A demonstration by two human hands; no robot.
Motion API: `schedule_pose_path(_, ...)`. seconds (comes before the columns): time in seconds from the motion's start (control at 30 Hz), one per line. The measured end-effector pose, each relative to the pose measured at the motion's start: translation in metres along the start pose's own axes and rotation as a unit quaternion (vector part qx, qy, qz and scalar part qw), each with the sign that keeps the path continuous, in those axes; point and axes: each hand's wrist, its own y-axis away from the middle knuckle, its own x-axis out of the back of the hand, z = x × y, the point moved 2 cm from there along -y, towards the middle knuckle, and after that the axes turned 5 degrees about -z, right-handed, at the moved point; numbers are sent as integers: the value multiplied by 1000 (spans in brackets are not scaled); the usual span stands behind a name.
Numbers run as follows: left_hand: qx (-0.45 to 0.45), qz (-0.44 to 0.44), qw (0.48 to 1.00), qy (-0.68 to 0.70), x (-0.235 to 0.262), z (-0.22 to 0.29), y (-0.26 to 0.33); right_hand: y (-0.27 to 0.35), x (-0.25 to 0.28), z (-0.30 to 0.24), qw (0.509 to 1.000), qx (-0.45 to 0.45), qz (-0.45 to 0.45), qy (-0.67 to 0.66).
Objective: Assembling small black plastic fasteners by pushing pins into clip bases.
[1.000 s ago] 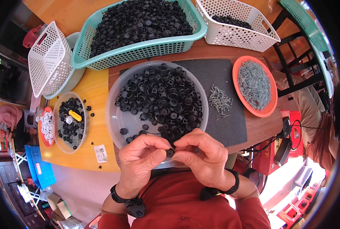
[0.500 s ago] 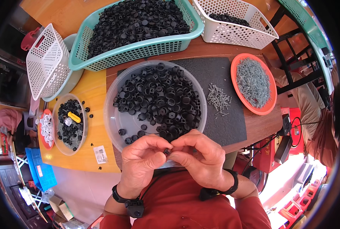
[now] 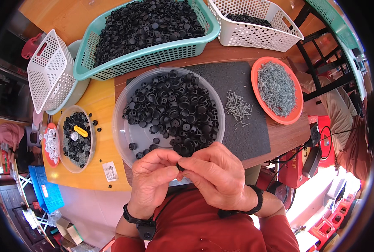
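Note:
A small black plastic part (image 3: 180, 167) is pinched between my two hands, just in front of a round clear tub (image 3: 128, 140). My left hand (image 3: 152, 178) closes thumb and forefinger on its left side. My right hand (image 3: 216, 174) grips it from the other side, and its fingers cover most of the part. Loose black plastic caps (image 3: 174, 109) are heaped inside the tub, with a bare patch at its lower left. Right of the tub, a small pile of screws (image 3: 238, 108) lies on a dark mat (image 3: 254, 138).
An orange plate (image 3: 298, 105) full of screws stands at the right. Behind are a green basket (image 3: 153, 54) of black parts and a white basket (image 3: 254, 40). At left are a smaller tub (image 3: 91, 145) with a yellow-handled tool (image 3: 81, 131) and a plate of white parts (image 3: 51, 143).
My right fingers have shifted left and closed further over the black part, which shows less now. The part and both hands have moved slightly left.

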Motion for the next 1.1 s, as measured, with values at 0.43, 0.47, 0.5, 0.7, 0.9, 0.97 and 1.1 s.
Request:
schedule_pose_path(0.43,72,-8,997,-14,-9,7,-4,-10,8,2,997,69,-18,-9)
schedule_pose_path(0.47,74,-22,997,-8,-10,8,-5,-10,10,1,998,67,-16,-15)
schedule_pose_path(0.5,79,-19,996,-24,-10,9,-3,-9,11,0,998,57,-21,-17)
schedule_pose_path(0.7,64,-10,996,-61,-7,5,-2,-3,11,-3,997,19,-38,-62)
schedule_pose_path(0.9,3,-7,995,-102,-2,7,-3,14,54,28,989,-7,-3,145)
schedule_pose_path(0.97,-19,5,994,-104,0,5,-4,22,78,43,973,-94,24,211)
schedule_pose_path(1.1,-20,19,993,-111,-6,5,-5,25,94,64,959,-96,-2,268)
